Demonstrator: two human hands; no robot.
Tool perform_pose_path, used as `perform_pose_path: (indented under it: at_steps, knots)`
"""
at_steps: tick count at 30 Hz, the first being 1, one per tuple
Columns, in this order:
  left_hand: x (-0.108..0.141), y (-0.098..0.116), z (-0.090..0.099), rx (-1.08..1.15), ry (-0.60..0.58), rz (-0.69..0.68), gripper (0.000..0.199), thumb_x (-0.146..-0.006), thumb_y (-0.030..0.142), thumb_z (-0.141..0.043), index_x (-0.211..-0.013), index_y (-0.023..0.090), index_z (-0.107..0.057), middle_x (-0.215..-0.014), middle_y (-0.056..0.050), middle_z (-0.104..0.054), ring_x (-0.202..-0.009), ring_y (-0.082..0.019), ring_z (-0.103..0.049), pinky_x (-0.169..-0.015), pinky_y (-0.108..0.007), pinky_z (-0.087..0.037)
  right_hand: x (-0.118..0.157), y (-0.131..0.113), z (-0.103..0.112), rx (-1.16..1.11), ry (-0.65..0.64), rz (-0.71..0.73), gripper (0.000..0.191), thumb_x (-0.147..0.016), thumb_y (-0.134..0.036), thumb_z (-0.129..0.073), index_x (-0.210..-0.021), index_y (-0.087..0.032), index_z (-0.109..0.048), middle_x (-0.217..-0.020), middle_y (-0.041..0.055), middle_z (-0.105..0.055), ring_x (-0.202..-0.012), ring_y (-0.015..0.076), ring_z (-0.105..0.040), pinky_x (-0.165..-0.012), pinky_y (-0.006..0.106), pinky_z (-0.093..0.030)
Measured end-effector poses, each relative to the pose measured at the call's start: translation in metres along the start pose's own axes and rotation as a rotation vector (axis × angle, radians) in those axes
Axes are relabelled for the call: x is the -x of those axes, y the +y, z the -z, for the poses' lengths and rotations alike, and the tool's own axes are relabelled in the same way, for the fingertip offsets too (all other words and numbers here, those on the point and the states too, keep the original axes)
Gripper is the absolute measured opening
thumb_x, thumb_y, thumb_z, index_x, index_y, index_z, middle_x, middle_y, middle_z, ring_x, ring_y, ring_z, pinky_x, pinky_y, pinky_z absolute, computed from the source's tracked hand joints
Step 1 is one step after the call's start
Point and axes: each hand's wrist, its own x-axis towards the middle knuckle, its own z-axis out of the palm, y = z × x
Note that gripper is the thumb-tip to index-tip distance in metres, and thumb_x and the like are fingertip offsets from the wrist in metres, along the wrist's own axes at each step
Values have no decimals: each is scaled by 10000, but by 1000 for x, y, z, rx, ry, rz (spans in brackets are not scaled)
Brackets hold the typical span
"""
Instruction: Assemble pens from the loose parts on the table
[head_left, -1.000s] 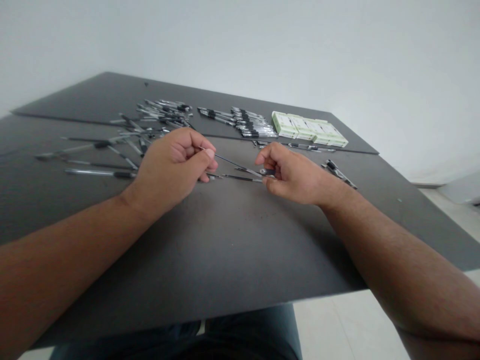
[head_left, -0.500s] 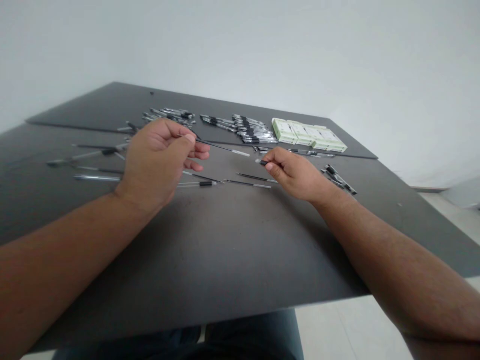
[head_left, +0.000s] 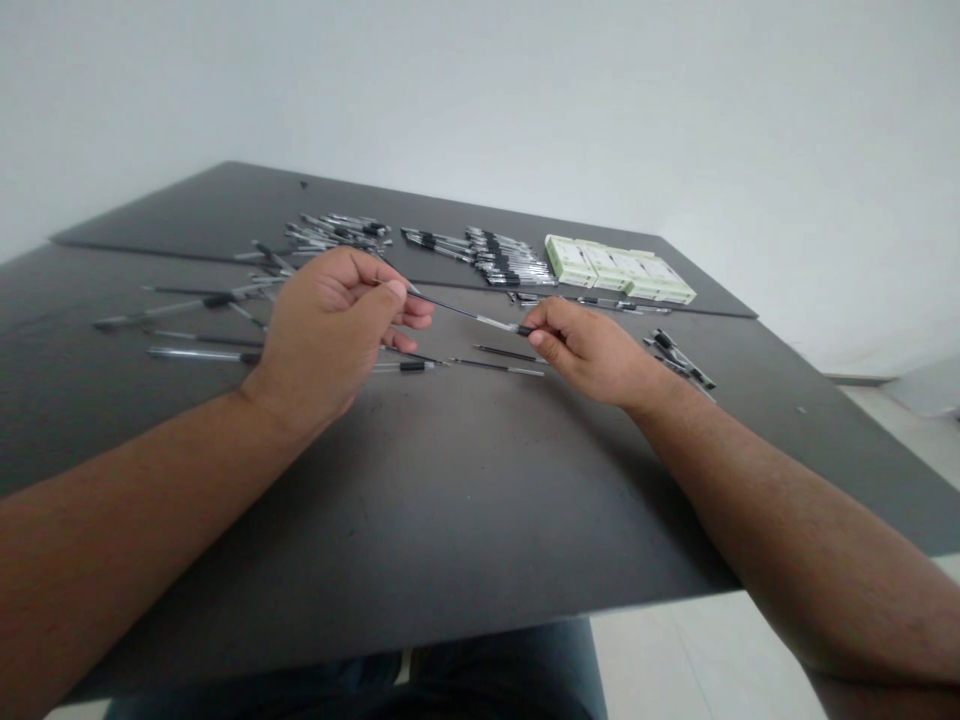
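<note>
Between thumb and fingers, my left hand [head_left: 337, 325] pinches a thin dark ink refill [head_left: 450, 305] that slants down to the right. The refill's clear end meets the tip of a pen barrel with a black grip [head_left: 525, 329]. My right hand [head_left: 589, 345] is closed on that barrel, most of which the palm hides. Both hands are raised over the grey table [head_left: 465, 500]. Below them lie loose refills [head_left: 499, 367] and a clear pen part with a black grip [head_left: 412, 367].
Pens lie in piles at the back left [head_left: 337, 232] and back middle [head_left: 510, 258]. Pale green boxes [head_left: 619, 269] stand in a row right of them. A few pens [head_left: 681, 360] lie beyond my right wrist. More parts [head_left: 202, 354] are scattered left.
My left hand has moved a little to the right with the refill. The gap between the refill's clear end and the barrel has closed.
</note>
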Motion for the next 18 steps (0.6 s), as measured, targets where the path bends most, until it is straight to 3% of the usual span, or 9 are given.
perform_pose_path:
  at_steps: [5, 11, 18]
  knots:
    - [-1, -4, -3, 98, 47, -23, 158, -977, 321, -837, -981, 291, -682, -884, -30, -872, -937, -290, -904, -634, -348, -680, 0, 4, -2, -9, 16, 43, 207, -1135, -418, -565, -1134, -253, -689, -1019, 82, -792, -868, 273, -664, -828, 391, -485]
    - [-1, 1, -5, 130, 71, -12, 120, -977, 129, -755, -965, 229, -689, -795, -3, -845, -822, -211, -872, -578, -260, -667, -1, 3, -1, -11, 12, 40, 193, -1126, -411, -560, -1117, -255, -673, -1020, 87, -791, -850, 272, -649, -842, 401, -490]
    - [-1, -1, -6, 156, 79, -52, 106, -942, 127, -764, -949, 214, -705, -771, -25, -843, -779, -213, -886, -534, -232, -677, -1, 3, -1, -9, 8, 28, 208, -1124, -424, -562, -1125, -252, -679, -1026, 89, -789, -866, 273, -654, -844, 398, -486]
